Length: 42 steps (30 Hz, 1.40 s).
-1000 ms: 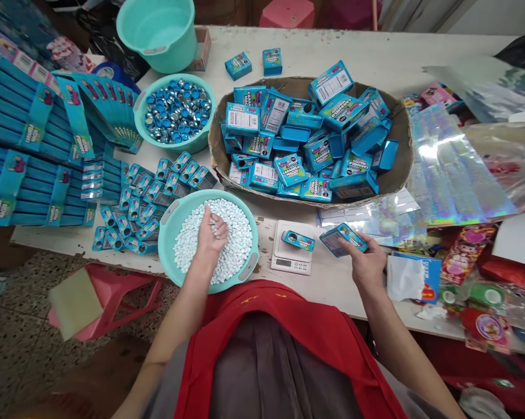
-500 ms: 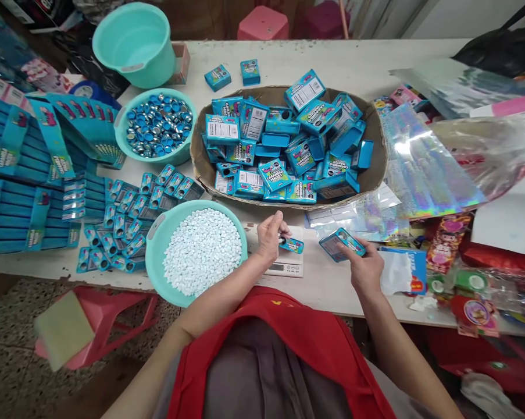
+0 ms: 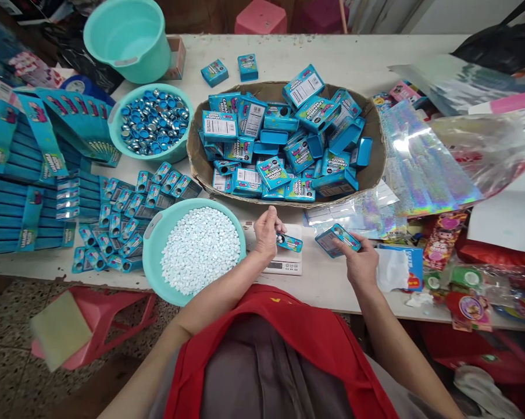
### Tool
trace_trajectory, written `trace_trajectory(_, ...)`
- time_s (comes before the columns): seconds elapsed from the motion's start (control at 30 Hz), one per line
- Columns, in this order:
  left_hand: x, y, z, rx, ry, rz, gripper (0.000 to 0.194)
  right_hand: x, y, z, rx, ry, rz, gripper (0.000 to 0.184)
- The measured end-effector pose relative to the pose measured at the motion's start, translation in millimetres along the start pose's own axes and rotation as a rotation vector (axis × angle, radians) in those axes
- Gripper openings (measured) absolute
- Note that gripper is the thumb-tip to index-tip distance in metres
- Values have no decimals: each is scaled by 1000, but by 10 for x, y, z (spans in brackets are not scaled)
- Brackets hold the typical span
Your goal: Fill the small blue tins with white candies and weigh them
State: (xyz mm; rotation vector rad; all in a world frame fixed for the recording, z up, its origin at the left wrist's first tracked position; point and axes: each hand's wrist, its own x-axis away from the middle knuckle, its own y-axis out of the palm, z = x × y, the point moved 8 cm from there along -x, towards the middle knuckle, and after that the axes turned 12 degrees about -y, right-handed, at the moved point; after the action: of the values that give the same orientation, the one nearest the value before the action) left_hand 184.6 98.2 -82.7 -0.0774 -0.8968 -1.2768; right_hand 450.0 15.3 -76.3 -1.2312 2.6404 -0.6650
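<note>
My left hand is closed over a small digital scale, its fingertips at one end of a blue candy tin. A few white candies show at those fingertips; the rest of the grip is hidden. The tin lies on the scale's plate. To the right, my right hand grips another blue tin, held tilted just above the table with its printed side facing up. Left of the scale stands a turquoise tub with many small white candies in it.
A cardboard box of blue tins lies ahead. Round metal lids fill a turquoise basin. Small tins and display packs crowd the left side. Holographic sheets and wrapped goods cover the right. A pink stool stands below left.
Both hands keep nearly the same pose, the left at the tin on the scale and the right with its tin. The whole view has shifted slightly.
</note>
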Motion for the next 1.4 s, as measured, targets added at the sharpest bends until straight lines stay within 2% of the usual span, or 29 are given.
trace_trajectory(0.13,-25,12,26,82,-71,-28,56,16,7,0,-23,15,2,53)
trace_trajectory(0.23,-23,-58,159,196,-161,-83,52,23,10,7,-20,36,5,55)
trace_trajectory(0.33,2,-298,394,229,-185,-104,43,13,8,3,-25,31,19,57)
trace_trajectory(0.43,50,-632,573,86,-175,-55,29,2,17,12,-31,29,19,56)
trace_trajectory(0.5,90,-793,591,-45,-195,-30,27,0,32,21,-46,35,12,56)
trace_trajectory(0.57,125,-861,532,-152,-231,-28,27,4,49,19,-63,35,6,55)
trace_trajectory(0.63,153,-836,414,-240,-278,-52,26,12,61,7,-76,27,3,55)
trace_trajectory(0.7,181,-733,305,-344,-278,-105,24,23,70,1,-79,22,-8,54)
trace_trajectory(0.87,297,-372,257,-855,24,-207,10,46,49,0,-59,19,-23,53)
trace_trajectory(0.93,321,-291,240,-997,69,-204,10,53,40,-7,-65,27,-18,53)
trace_trajectory(1.13,295,-50,236,-1268,175,-214,12,72,87,-16,-81,41,-30,55)
trace_trajectory(1.23,260,7,187,-1377,169,-180,13,77,96,-6,-53,10,-30,56)
trace_trajectory(1.3,247,13,158,-1387,160,-181,19,79,93,-5,-37,-13,-30,56)
trace_trajectory(1.4,245,2,167,-1324,202,-213,16,78,76,-10,-33,-11,-20,56)
